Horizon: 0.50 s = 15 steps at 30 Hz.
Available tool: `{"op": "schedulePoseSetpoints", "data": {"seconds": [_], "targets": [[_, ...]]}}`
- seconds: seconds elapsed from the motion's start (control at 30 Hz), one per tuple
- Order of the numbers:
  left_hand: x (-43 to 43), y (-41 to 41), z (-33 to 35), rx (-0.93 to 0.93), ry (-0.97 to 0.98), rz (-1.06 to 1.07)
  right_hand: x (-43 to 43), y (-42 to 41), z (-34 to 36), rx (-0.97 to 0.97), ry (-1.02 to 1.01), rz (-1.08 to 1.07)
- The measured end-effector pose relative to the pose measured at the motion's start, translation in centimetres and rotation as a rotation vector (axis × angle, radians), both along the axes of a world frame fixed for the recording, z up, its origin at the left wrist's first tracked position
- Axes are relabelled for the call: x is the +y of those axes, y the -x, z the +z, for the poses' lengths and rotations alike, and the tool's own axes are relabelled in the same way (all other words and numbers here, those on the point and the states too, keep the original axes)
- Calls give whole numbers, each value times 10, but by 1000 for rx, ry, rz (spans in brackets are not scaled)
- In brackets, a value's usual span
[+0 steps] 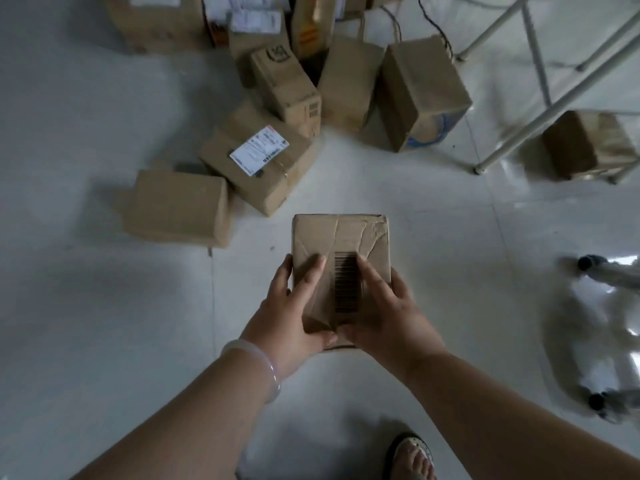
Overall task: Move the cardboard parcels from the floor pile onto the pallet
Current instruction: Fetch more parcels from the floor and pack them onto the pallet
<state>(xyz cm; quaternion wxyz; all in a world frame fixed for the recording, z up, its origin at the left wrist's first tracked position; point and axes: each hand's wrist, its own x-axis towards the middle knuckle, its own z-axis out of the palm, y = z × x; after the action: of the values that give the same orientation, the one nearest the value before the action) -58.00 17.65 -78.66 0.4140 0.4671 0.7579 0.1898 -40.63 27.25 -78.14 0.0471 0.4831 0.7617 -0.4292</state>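
Note:
A small cardboard parcel (341, 239) with a black barcode and crumpled tape is held above the white floor in front of me. My left hand (292, 313) grips its near left side, thumb on top. My right hand (384, 313) grips its near right side, thumb beside the barcode. Beyond it lies the floor pile: a plain box (176, 207), a box with a white shipping label (258, 164), a box with a printed mark (285, 83) and a box with blue print (420, 93). No pallet is in view.
White metal frame legs (519, 133) stand at the upper right, with another box (588, 145) under them. A wheeled white object (602, 334) sits at the right edge. My sandalled foot (414, 457) is at the bottom. Cables (433, 22) lie behind the pile.

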Motion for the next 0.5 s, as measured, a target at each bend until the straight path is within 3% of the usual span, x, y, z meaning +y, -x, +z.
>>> {"op": "schedulePoseSetpoints", "data": {"seconds": [0.13, 0.33, 0.5], "targets": [[-9, 46, 131, -1, -47, 59, 9, 49, 125, 107, -25, 72], [-33, 102, 328, 2, -159, 208, 13, 122, 323, 126, -146, 284], [-83, 135, 453, 6, -203, 344, -13, 177, 448, 103, -173, 457]]}}
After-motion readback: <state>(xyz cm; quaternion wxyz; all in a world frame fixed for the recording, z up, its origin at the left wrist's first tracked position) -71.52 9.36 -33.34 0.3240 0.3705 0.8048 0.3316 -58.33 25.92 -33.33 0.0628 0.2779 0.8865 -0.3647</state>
